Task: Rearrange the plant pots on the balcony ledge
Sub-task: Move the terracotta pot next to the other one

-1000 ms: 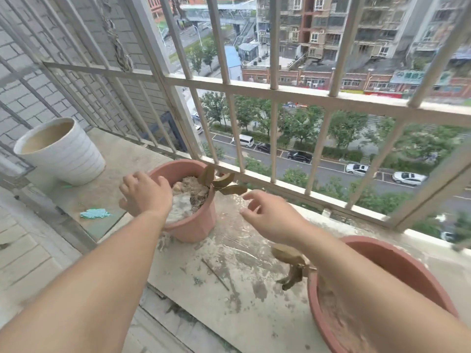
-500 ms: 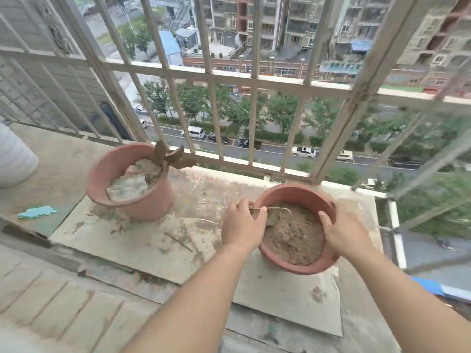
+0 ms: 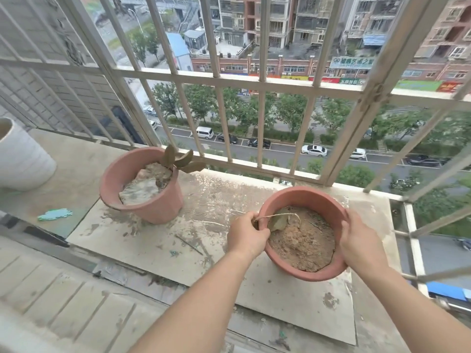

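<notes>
On balcony ledge [image 3: 165, 250] | left grip [image 3: 247, 235] curled on soil pot [image 3: 303, 197] rim | right grip [image 3: 362, 245] clasping opposite rim

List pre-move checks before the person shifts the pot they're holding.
1. Grip of left hand on pot rim: ok.
2. Grip of right hand on opposite rim: ok.
3. Pot upright, soil inside: ok.
4. Apart from second pot: ok.
5. Apart from railing: ok.
6. Lifted off slab: cannot tell.
</notes>
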